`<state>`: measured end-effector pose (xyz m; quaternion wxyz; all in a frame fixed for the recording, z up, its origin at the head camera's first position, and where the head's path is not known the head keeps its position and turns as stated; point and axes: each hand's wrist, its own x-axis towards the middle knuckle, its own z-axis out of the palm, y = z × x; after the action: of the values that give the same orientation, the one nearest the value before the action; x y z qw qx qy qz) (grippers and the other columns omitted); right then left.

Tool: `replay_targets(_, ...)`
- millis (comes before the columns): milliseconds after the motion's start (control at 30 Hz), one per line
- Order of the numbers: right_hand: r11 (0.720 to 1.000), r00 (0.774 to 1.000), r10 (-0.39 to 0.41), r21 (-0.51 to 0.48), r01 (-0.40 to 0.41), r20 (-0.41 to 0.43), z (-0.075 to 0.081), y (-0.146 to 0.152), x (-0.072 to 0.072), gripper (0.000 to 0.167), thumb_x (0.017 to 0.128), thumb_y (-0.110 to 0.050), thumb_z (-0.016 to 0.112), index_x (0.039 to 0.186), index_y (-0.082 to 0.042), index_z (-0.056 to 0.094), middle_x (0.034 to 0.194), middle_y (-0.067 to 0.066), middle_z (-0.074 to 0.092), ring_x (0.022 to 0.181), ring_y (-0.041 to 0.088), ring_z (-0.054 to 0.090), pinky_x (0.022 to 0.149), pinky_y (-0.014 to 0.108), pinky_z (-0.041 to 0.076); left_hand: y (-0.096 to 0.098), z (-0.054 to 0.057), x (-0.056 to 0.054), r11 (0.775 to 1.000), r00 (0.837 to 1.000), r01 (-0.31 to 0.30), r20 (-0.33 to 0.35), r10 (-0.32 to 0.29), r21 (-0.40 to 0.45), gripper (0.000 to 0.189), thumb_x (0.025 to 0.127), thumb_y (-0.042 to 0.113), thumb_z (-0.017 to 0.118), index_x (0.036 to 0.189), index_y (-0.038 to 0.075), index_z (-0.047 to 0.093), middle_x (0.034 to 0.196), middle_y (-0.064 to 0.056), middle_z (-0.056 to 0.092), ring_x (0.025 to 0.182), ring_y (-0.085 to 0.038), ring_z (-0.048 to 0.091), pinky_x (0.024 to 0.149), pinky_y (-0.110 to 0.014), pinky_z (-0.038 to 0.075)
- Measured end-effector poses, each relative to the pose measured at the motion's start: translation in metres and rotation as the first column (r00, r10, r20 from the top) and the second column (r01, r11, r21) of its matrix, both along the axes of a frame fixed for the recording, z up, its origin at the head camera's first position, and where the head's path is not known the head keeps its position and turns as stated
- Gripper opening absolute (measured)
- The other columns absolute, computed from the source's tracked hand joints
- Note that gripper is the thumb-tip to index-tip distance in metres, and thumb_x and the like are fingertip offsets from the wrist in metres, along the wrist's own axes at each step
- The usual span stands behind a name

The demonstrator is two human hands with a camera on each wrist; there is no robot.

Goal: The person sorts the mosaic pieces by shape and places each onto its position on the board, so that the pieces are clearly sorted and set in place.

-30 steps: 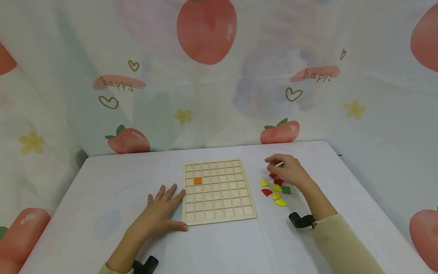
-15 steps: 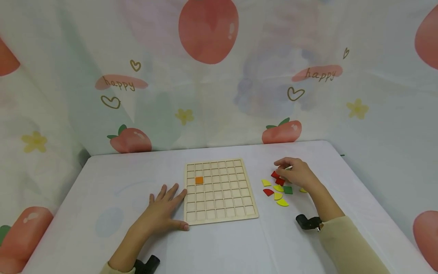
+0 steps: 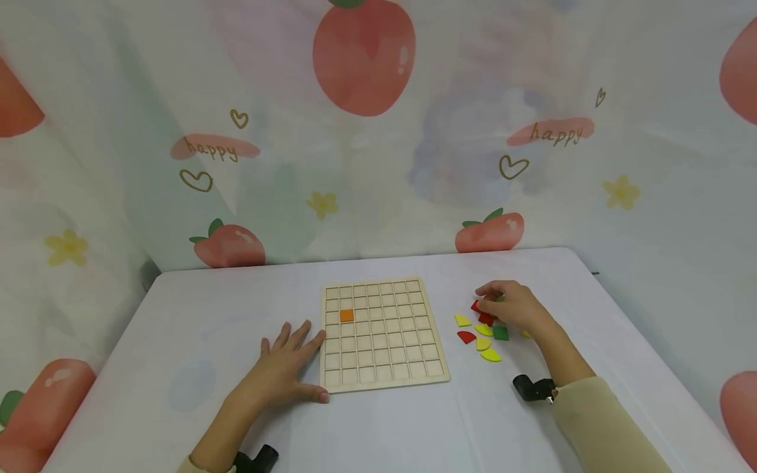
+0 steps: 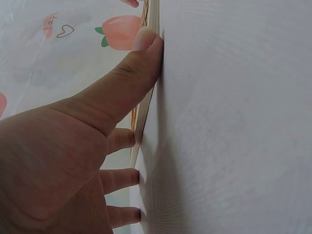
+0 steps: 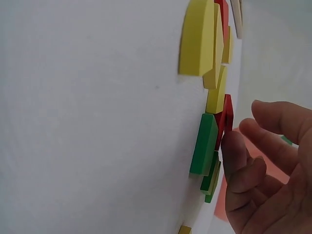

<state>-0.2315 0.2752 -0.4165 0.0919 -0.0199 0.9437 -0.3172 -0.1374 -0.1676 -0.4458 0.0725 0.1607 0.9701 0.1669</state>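
Wooden grid board [image 3: 378, 356] flat, mid-table; looks nearly square, long axis hard to call, side edges running roughly 12 to 6. Orange square [image 3: 346, 315] seated in a cell towards 10 o'clock. Left hand [image 3: 279, 373] at its 8, fingers spread wide, thumb by the near corner. Loose red, yellow and green pieces [image 3: 491, 355] at 3. Right hand [image 3: 513, 306] over them, fingers half bent, nothing visible in its grasp; slightly lower than half a second ago, left hand unchanged. White-covered table [image 3: 384, 430]; fruit-print cloth [image 3: 361, 177] behind at 12.
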Motion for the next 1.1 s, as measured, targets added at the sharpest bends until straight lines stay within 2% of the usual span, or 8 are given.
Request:
replay_targets(200,1.0,1.0,0.005,0.023,-0.005,0.005,-0.0038,0.0008,-0.0024,0.036,0.096,-0.025,0.065,0.127,-0.006,0.065,0.111,0.015,0.064,0.091,0.025,0.056,0.073,0.03,0.051,0.0004,0.0031,0.0018,1.0,1.0,0.009,-0.003,-0.009,-0.003,0.11,0.063,0.069,0.08,0.154,0.02,0.041,0.162,-0.016,0.028,0.148,-0.052,0.014,0.104,-0.082,0.015)
replay_targets(433,0.999,1.0,-0.002,0.035,0.002,0.008,-0.0066,0.0009,-0.0039,0.036,0.093,-0.023,0.069,0.126,-0.007,0.065,0.111,0.015,0.064,0.094,0.027,0.057,0.075,0.032,0.053,0.0003,0.0012,0.0012,1.0,1.0,0.017,-0.007,-0.017,-0.005,0.11,0.063,0.069,0.08,0.154,0.02,0.041,0.162,-0.016,0.028,0.148,-0.053,0.014,0.104,-0.082,0.015)
replay_targets(800,0.997,1.0,-0.023,0.067,0.024,-0.014,-0.0093,-0.0048,-0.0075,0.036,0.09,-0.023,0.073,0.122,-0.007,0.067,0.103,0.012,0.063,0.087,0.025,0.058,0.068,0.029,0.055,-0.0007,0.0012,0.0,1.0,1.0,0.007,-0.013,-0.007,-0.017,0.11,0.063,0.069,0.08,0.154,0.021,0.04,0.163,-0.016,0.028,0.148,-0.052,0.014,0.104,-0.082,0.015)
replay_targets(1100,0.999,0.999,-0.031,0.022,0.031,-0.009,-0.0086,-0.0056,-0.0075,0.032,0.09,-0.017,0.071,0.121,-0.009,0.068,0.103,0.012,0.062,0.087,0.026,0.059,0.068,0.028,0.055,-0.0001,0.001,-0.0001,1.0,1.0,-0.004,-0.007,0.004,-0.011,0.11,0.063,0.068,0.081,0.154,0.021,0.041,0.162,-0.015,0.028,0.148,-0.052,0.014,0.104,-0.082,0.015)
